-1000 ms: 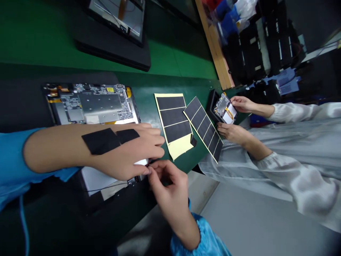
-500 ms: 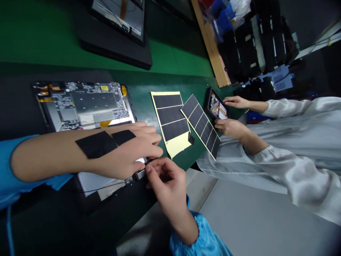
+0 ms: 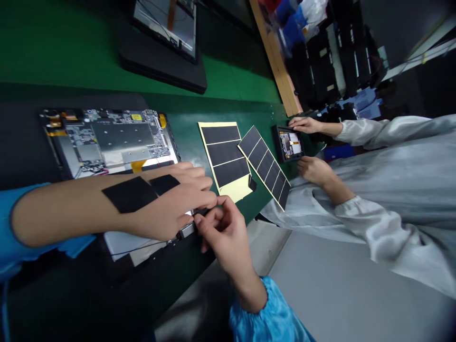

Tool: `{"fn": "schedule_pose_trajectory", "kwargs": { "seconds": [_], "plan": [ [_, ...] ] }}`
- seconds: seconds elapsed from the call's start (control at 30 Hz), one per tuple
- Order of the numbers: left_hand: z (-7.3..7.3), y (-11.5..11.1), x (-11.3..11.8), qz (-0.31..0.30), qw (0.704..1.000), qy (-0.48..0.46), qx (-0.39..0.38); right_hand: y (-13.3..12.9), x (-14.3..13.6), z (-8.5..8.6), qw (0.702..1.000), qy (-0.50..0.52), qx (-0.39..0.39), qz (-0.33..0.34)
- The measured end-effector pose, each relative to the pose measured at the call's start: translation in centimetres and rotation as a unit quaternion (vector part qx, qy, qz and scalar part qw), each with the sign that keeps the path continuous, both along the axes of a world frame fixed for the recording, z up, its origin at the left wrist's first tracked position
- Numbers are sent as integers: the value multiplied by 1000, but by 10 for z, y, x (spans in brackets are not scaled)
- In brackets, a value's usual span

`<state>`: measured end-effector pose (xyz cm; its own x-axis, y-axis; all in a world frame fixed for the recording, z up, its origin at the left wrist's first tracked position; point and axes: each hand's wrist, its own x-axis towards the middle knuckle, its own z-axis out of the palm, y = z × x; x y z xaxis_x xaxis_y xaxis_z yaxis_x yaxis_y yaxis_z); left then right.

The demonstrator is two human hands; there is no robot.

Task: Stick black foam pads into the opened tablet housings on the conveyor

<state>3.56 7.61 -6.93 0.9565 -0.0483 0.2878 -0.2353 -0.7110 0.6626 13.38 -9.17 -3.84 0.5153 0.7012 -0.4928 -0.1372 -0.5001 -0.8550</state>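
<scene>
An opened tablet (image 3: 124, 142) with a bare circuit board lies on a black foam pad (image 3: 21, 133). My left hand (image 3: 160, 204) reaches across the tablet, its fingers curled at the near right edge and its thumb beside a small silvery part (image 3: 186, 231). What those fingers grip is hidden. Two black adhesive pieces (image 3: 130, 194) lie stuck on the back of this hand. At the same corner my right hand (image 3: 226, 232) pinches thumb and forefinger together, touching the left fingertips. Anything within that pinch is too small to make out.
Sheets of black stickers (image 3: 224, 154) on yellow backing lie to the right, one overlapping another. Beyond them, a co-worker's hands (image 3: 315, 171) are at a small black-framed device (image 3: 290, 144). Another opened screen unit (image 3: 167, 23) rests on foam at the back. A wooden edge (image 3: 276, 61) borders the bench.
My right forefinger has moved up slightly against the left fingers, still pinching. My left hand has barely moved. The co-worker's device has turned, and their lower hand has drawn off it.
</scene>
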Motion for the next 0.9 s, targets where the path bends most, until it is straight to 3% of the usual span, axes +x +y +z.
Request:
{"fn": "schedule_pose_trajectory", "kwargs": {
  "seconds": [0.1, 0.17, 0.33, 0.47, 0.6, 0.67, 0.8, 0.9],
  "plan": [
    [3, 2, -2, 6, 1000, 11, 9, -5, 0, -3, 999, -37, 22, 5],
    [4, 4, -3, 3, 1000, 11, 15, -12, -1, -6, 992, -120, 49, 11],
    [-5, 6, -2, -3, 1000, -22, 4, -28, -3, -8, 921, -353, 101, 126],
    [-10, 6, -1, -8, 999, -38, -11, -32, -3, -8, 874, -421, 133, 201],
    [-5, 5, -3, -13, 999, -28, -17, -32, 0, -11, 844, -442, 166, 253],
    [-1, 4, -4, -13, 1000, -14, -20, -31, 1, -13, 860, -422, 168, 231],
    [0, 5, -5, -15, 1000, 2, -27, -25, -2, -13, 939, -320, 99, 75],
    [-3, 5, -4, -11, 999, 1, -33, -17, -4, -8, 956, -280, 56, 58]
  ]
}}
